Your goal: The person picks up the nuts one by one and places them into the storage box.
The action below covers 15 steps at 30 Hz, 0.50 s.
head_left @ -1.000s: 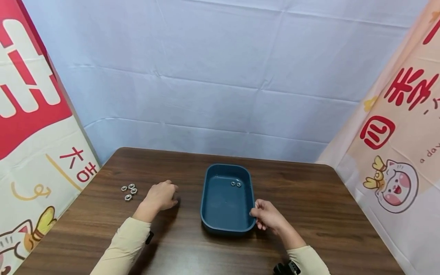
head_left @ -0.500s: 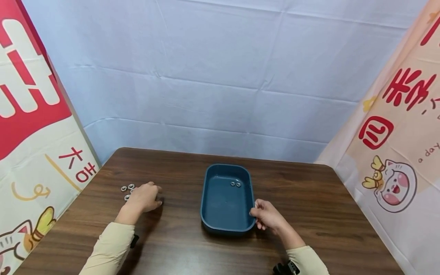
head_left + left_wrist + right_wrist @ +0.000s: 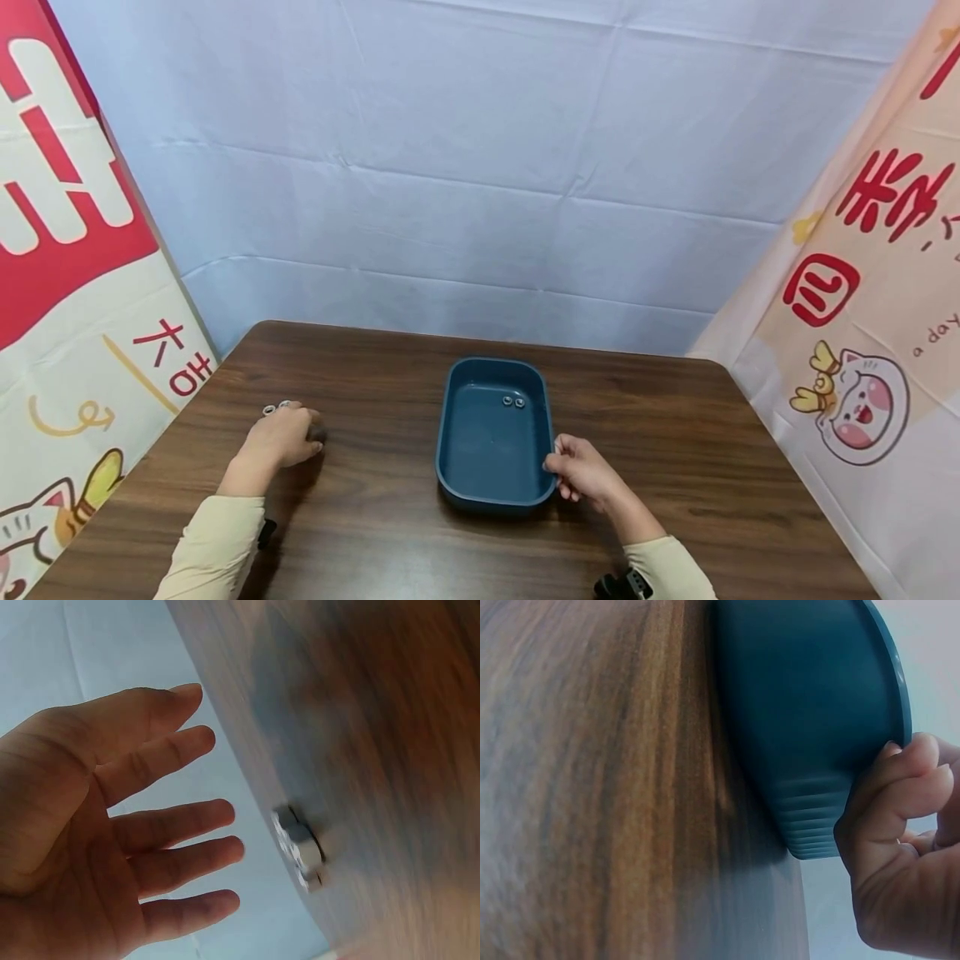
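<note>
My left hand (image 3: 279, 435) hovers over the left part of the table, right at a small group of metal hex nuts (image 3: 300, 844). In the left wrist view its fingers are extended and spread, with nothing between them. Two nuts (image 3: 276, 408) show beyond the hand in the head view; the hand hides the others. A dark blue rectangular tray (image 3: 491, 450) stands at the middle of the table, two nuts (image 3: 513, 402) lying near its far end. My right hand (image 3: 583, 471) pinches the tray's right rim between thumb and curled fingers, seen close in the right wrist view.
The brown wood-grain table (image 3: 390, 533) has its far edge close to a pale blue cloth backdrop (image 3: 450, 208). Printed cloths hang at left (image 3: 82, 333) and right (image 3: 847, 333).
My left hand has moved left, from beside the tray to the nuts, and now covers some of them. The right hand and the tray stay in place.
</note>
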{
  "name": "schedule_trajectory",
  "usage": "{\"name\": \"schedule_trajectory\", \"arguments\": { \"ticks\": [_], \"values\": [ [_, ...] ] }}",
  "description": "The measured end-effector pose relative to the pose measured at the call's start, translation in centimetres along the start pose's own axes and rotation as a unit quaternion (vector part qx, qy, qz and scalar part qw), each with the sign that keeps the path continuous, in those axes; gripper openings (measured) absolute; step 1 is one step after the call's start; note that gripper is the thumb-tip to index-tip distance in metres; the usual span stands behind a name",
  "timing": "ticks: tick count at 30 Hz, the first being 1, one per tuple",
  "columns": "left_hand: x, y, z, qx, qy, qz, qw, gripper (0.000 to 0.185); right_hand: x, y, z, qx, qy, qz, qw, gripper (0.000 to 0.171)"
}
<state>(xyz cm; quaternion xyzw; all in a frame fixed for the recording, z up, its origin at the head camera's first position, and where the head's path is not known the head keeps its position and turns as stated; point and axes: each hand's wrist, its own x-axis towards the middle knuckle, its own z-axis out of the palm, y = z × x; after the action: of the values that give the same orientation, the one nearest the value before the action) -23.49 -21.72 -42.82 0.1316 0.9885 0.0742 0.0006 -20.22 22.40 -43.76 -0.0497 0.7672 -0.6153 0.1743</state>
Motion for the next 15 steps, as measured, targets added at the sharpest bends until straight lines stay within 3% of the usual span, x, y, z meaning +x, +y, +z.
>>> {"name": "schedule_trajectory", "arguments": {
  "ticks": [6, 15],
  "values": [
    [-0.3, -1.3, -0.4, -0.006, 0.007, -0.003, 1.0000, 0.037, 0.5, 0.9, -0.1, 0.002, 0.008, 0.000, 1.000, 0.015],
    [-0.4, -3.9, -1.2, -0.108, 0.003, -0.007, 0.9941, 0.058, 0.4, 1.0, -0.1, 0.009, 0.005, 0.001, 1.000, 0.014]
  ]
}}
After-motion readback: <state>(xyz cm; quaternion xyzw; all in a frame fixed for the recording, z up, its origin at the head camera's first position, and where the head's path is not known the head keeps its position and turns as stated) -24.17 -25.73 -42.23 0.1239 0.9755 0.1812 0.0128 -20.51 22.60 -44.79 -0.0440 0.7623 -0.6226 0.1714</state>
